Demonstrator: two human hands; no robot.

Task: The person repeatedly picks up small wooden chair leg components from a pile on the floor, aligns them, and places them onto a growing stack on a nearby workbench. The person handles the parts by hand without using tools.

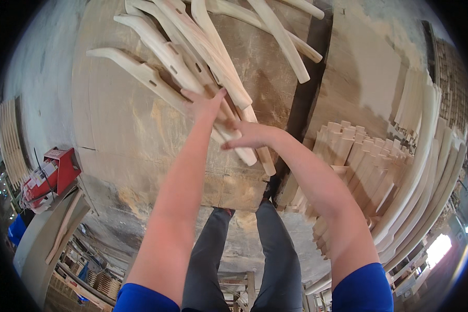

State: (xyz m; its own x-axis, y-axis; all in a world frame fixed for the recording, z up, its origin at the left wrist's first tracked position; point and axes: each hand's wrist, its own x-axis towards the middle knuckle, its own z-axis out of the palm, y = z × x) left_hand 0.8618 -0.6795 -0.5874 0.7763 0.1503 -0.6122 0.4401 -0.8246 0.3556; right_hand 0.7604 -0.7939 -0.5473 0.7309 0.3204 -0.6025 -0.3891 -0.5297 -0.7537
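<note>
Several pale curved wooden pieces with small slots, shaped like chair legs, lie side by side on a worn board surface [119, 119]. My left hand [203, 106] is spread across one slotted wooden piece [177, 65], thumb and fingers apart. Close by on the right, my right hand [252, 135] reaches over the lower ends of the pieces, its fingers pointing left and apart. Beneath it, the rounded end of a piece [246, 156] shows. The palms hide where skin meets wood. Another slotted piece [135, 67] lies at the left of the group.
More wooden pieces [283, 41] lie at the far right of the board, beside a dark gap [309, 78]. Stacked short wooden blanks [348, 156] and long curved pieces [413, 171] stand at right. A red box [62, 166] sits at left. My legs [275, 249] are below.
</note>
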